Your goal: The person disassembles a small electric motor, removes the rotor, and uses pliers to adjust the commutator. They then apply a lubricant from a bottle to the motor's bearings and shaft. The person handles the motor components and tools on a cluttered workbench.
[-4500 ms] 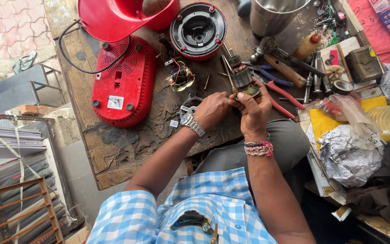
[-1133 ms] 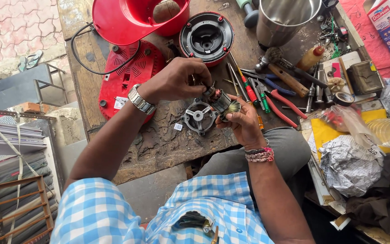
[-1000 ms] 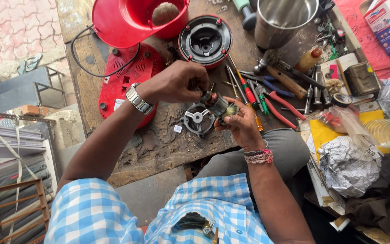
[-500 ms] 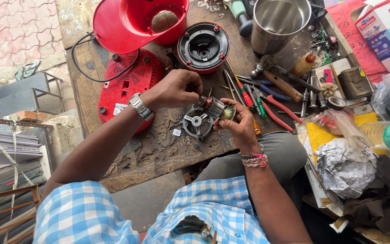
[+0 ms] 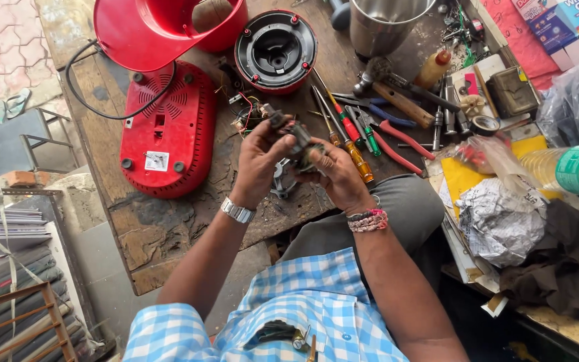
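Both my hands hold a small dark motor rotor (image 5: 297, 139) with a shaft, over the worn wooden workbench (image 5: 169, 228). My left hand (image 5: 259, 161), with a metal watch at the wrist, grips its upper left end. My right hand (image 5: 335, 175), with beaded bands at the wrist, closes on its lower right end. A grey metal motor frame (image 5: 281, 182) lies on the bench, partly hidden under my hands. Loose wires (image 5: 246, 115) trail just above them.
A red appliance base (image 5: 165, 131) with a black cord lies left. A red bowl-shaped housing (image 5: 162, 27) and a round red-and-black part (image 5: 276, 50) sit behind. Screwdrivers and pliers (image 5: 360, 131), a steel pot (image 5: 387, 23), crumpled paper (image 5: 500, 218) and a plastic bottle (image 5: 571, 171) fill the right.
My hands have lifted the rotor off the grey motor frame and drawn together, both gripping it. The view has shifted slightly.
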